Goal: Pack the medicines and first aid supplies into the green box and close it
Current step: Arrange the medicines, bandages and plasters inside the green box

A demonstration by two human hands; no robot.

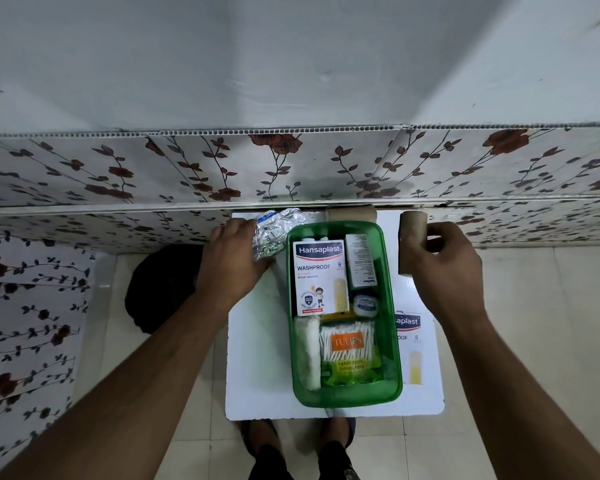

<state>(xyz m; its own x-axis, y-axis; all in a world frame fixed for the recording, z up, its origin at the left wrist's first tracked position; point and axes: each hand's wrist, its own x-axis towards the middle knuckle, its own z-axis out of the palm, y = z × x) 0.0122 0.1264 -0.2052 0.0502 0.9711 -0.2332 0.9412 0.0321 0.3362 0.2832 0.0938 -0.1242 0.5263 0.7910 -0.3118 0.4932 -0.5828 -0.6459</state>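
Green box open between the hands, partly packed

The green box (345,393) holds a Hansaplast carton (319,277), cotton buds (348,348) and a gauze roll (308,355); foil blister strips (274,233) sit in the left hand (234,258), a brown bandage roll (411,242) in the right hand (445,261).

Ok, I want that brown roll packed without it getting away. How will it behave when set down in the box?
The brown bandage roll, held upright in the right hand, looks cylindrical, so on its side it would probably roll. It seems soft and light, likely squashing slightly under the fingers. The green box is crowded, so neighbours may wedge it still.
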